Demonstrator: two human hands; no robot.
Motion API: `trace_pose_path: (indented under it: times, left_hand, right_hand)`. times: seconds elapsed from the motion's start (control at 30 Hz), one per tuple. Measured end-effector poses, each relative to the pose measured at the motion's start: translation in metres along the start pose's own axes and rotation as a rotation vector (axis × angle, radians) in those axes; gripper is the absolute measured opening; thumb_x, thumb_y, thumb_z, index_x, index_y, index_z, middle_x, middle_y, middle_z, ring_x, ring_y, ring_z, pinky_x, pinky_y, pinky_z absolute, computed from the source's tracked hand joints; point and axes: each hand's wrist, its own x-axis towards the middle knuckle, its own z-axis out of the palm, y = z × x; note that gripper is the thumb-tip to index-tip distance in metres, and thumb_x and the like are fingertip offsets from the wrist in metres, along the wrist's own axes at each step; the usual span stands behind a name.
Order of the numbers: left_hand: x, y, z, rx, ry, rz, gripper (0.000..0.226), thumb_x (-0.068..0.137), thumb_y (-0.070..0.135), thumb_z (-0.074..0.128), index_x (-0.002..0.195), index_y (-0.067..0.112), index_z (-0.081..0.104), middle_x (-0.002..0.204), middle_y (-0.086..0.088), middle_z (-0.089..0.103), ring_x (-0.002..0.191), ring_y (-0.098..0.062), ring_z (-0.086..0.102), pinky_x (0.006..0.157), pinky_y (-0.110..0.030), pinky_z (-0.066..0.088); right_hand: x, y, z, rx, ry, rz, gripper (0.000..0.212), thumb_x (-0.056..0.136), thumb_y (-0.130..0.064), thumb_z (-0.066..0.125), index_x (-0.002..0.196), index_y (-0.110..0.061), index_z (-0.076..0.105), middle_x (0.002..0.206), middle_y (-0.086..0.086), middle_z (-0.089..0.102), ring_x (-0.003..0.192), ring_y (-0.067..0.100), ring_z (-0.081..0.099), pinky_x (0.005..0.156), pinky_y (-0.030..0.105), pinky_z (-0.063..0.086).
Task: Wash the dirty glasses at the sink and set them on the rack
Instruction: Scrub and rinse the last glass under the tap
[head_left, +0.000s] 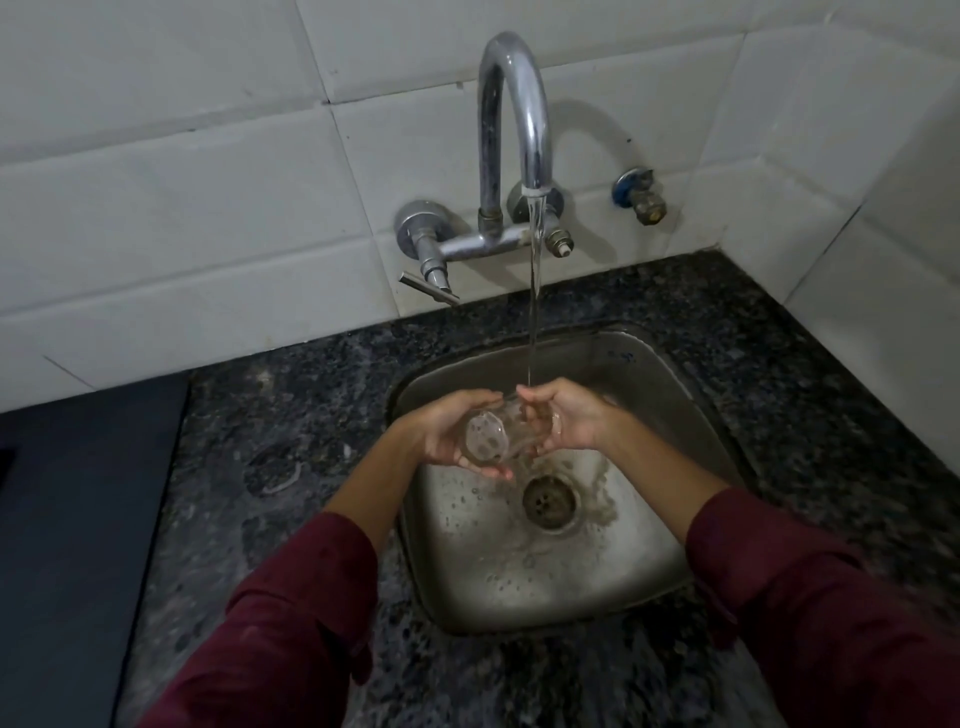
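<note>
The glass is being gripped by the fingers of the left hand, curled round its base end from below and behind. The fingers of the right hand are being curled at its far end, apparently over or into the mouth; the exact contact is being hidden by glare and water. The glass is being held on its side, long axis running roughly left to right and slightly away, base turned toward the camera and left, mouth toward the right hand. It is being kept between the two hands, above the sink basin, just up from the drain. The water stream from the tap is being taken at the right hand's fingertips, beside the mouth end. For a rinse inside, the mouth probably needs tilting up under the stream. The left hand is judged nearer the body of the glass. No rack is being shown; dark worktop is lying around the sink.
</note>
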Motion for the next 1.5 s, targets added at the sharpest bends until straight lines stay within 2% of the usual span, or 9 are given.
trace_pose_path:
  times: [0.3,0.5,0.73,0.83,0.93,1.13,1.33,1.4,1.5]
  left_hand:
    - [0.002,0.0,0.004,-0.006,0.077,0.043,0.04,0.091,0.046,0.047,0.1,0.01,0.061,0.084,-0.014,0.073,0.063,-0.035,0.07,0.051,-0.029,0.057]
    - [0.02,-0.016,0.002,-0.188,0.161,0.335,0.042,0.088,0.045,0.058,0.118,0.016,0.061,0.11,-0.013,0.062,0.088,-0.03,0.064,0.071,-0.044,0.058]
    - [0.037,-0.014,0.019,-0.649,0.12,0.58,0.05,0.096,0.04,0.046,0.134,0.007,0.049,0.124,-0.017,0.058,0.094,-0.025,0.062,0.082,-0.036,0.051]
    - [0.038,-0.011,0.022,-0.594,0.187,0.5,0.041,0.096,0.041,0.046,0.116,0.007,0.058,0.101,-0.014,0.067,0.07,-0.022,0.065,0.051,-0.028,0.05]
    - [0.035,-0.008,0.017,-0.375,0.344,0.398,0.035,0.091,0.038,0.057,0.114,0.012,0.064,0.103,-0.01,0.069,0.081,-0.024,0.068,0.054,-0.034,0.055]
    - [0.039,-0.007,0.017,-0.526,0.34,0.648,0.031,0.094,0.029,0.051,0.108,0.004,0.06,0.094,-0.018,0.059,0.077,-0.028,0.061,0.065,-0.032,0.05]
    - [0.03,0.001,0.007,-0.331,0.444,0.345,0.02,0.089,0.032,0.06,0.094,0.013,0.063,0.079,-0.011,0.068,0.065,-0.024,0.066,0.056,-0.036,0.055]
    - [0.027,0.004,0.004,-0.332,0.367,0.377,0.024,0.091,0.037,0.055,0.097,0.014,0.061,0.082,-0.01,0.07,0.07,-0.025,0.067,0.06,-0.039,0.055]
    - [0.025,0.005,0.005,-0.467,0.249,0.537,0.023,0.095,0.034,0.046,0.097,0.014,0.057,0.069,-0.007,0.071,0.056,-0.019,0.067,0.051,-0.027,0.054]
  right_hand:
    - [-0.007,-0.005,0.007,-0.039,0.034,-0.008,0.027,0.096,-0.029,0.043,0.073,-0.018,0.052,0.062,-0.003,0.05,0.057,0.013,0.048,0.072,0.036,0.044]
    - [-0.021,-0.025,0.015,-0.35,0.19,-0.533,0.021,0.092,-0.008,0.053,0.071,-0.012,0.056,0.055,0.0,0.06,0.047,0.008,0.056,0.051,0.023,0.043]
    - [-0.034,-0.009,0.021,-0.766,0.274,-0.94,0.003,0.084,-0.011,0.066,0.085,-0.008,0.066,0.083,0.001,0.073,0.08,0.006,0.068,0.075,0.018,0.052]
    - [-0.043,-0.009,0.02,-1.353,0.179,-0.904,0.016,0.085,-0.026,0.064,0.099,-0.02,0.07,0.098,0.004,0.071,0.094,0.019,0.065,0.083,0.031,0.047]
    - [-0.047,-0.012,0.02,-1.871,0.136,-0.608,0.032,0.089,-0.044,0.055,0.116,-0.031,0.065,0.113,0.004,0.067,0.106,0.023,0.059,0.089,0.034,0.046]
    - [-0.048,-0.017,0.039,-0.531,-0.068,-0.348,0.027,0.092,-0.017,0.056,0.118,-0.017,0.064,0.121,0.007,0.066,0.106,0.014,0.063,0.086,0.03,0.045]
    - [-0.031,0.0,0.021,-2.117,0.171,-0.415,0.042,0.091,-0.015,0.047,0.133,-0.013,0.048,0.134,0.01,0.054,0.12,0.025,0.05,0.099,0.035,0.043]
    - [-0.034,-0.007,0.028,-1.905,0.035,-0.481,0.047,0.092,-0.011,0.046,0.139,-0.014,0.043,0.144,0.009,0.045,0.128,0.023,0.045,0.101,0.03,0.038]
    - [-0.047,-0.03,0.043,-0.871,-0.177,-0.329,0.046,0.093,0.0,0.046,0.137,-0.013,0.044,0.141,0.01,0.049,0.121,0.016,0.052,0.082,0.028,0.046]
